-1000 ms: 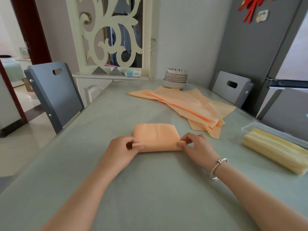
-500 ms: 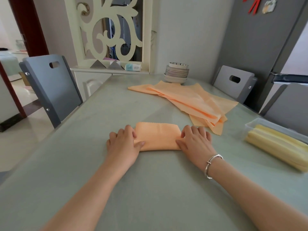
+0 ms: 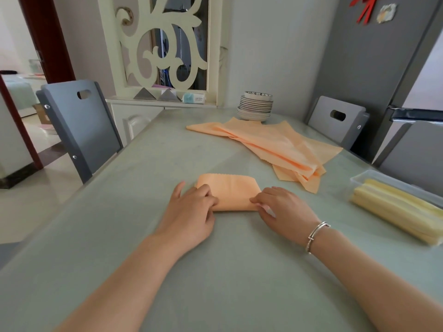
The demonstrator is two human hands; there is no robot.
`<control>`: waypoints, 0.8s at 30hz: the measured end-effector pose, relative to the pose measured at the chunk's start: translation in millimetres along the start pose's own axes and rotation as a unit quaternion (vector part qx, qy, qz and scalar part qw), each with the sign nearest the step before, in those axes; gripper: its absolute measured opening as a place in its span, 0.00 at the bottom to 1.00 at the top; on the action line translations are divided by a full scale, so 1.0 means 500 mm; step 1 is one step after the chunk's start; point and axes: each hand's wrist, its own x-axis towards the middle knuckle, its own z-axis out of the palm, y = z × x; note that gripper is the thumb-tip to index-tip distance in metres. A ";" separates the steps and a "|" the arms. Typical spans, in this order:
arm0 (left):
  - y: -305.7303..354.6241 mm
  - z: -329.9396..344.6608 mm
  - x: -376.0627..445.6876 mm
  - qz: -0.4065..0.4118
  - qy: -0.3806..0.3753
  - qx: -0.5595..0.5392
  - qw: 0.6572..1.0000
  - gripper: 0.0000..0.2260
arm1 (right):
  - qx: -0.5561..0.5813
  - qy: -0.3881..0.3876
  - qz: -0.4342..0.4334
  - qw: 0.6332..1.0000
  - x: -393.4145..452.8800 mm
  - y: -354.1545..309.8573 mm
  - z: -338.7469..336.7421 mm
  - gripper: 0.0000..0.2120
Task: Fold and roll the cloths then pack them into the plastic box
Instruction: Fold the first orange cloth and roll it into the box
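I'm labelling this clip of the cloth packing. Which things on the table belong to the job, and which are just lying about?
Part of the job:
folded orange cloth, under both hands (left hand, right hand)
loose orange cloths
plastic box holding yellow rolled cloths

Just lying about:
stack of plates
grey chairs

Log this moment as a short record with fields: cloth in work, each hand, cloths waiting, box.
cloth in work: folded orange cloth lying on the table
left hand: fingers curled on the cloth's left end
right hand: fingers curled at its right end
cloths waiting: loose orange cloths, farther back
box: plastic box at right, yellow rolls inside
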 end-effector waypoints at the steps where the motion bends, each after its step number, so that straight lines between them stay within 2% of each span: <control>1: -0.001 -0.004 -0.001 -0.005 -0.016 -0.008 1.000 0.14 | -0.003 -0.011 -0.004 1.000 -0.002 0.001 -0.005 0.08; 5: -0.007 -0.003 0.001 -0.015 -0.027 -0.028 0.999 0.14 | 0.008 -0.016 0.014 1.000 0.001 -0.009 -0.008 0.09; 7: -0.007 0.000 0.003 -0.014 0.002 -0.036 0.999 0.12 | 0.073 -0.002 0.068 0.995 0.001 -0.013 -0.007 0.09; 9: -0.010 0.005 0.005 -0.023 0.041 -0.083 0.995 0.08 | 0.176 0.019 0.135 0.975 0.000 -0.009 -0.006 0.06; 11: -0.018 0.010 0.005 -0.066 0.053 -0.159 0.984 0.04 | 0.239 0.014 0.190 0.952 0.000 -0.003 -0.006 0.05; 13: -0.024 0.017 0.005 -0.129 0.038 -0.228 0.964 0.06 | 0.267 -0.007 0.236 0.934 0.000 -0.001 -0.001 0.04; 15: -0.025 0.023 0.010 -0.165 0.030 -0.238 0.957 0.07 | 0.278 -0.015 0.265 0.923 0.005 -0.004 0.003 0.05; 18: -0.019 0.028 0.017 -0.194 0.025 -0.215 0.957 0.08 | 0.228 -0.034 0.269 0.935 0.015 -0.014 0.010 0.08; 20: -0.014 0.032 0.019 -0.198 0.027 -0.179 0.963 0.09 | 0.137 -0.037 0.251 0.958 0.020 -0.021 0.015 0.10; 22: -0.008 0.039 0.022 -0.185 0.035 -0.078 0.979 0.09 | 0.048 -0.043 0.235 0.970 0.025 -0.022 0.021 0.11; 24: -0.005 0.043 0.026 -0.166 0.050 0.027 0.984 0.11 | 0.018 -0.035 0.228 0.973 0.028 -0.018 0.022 0.12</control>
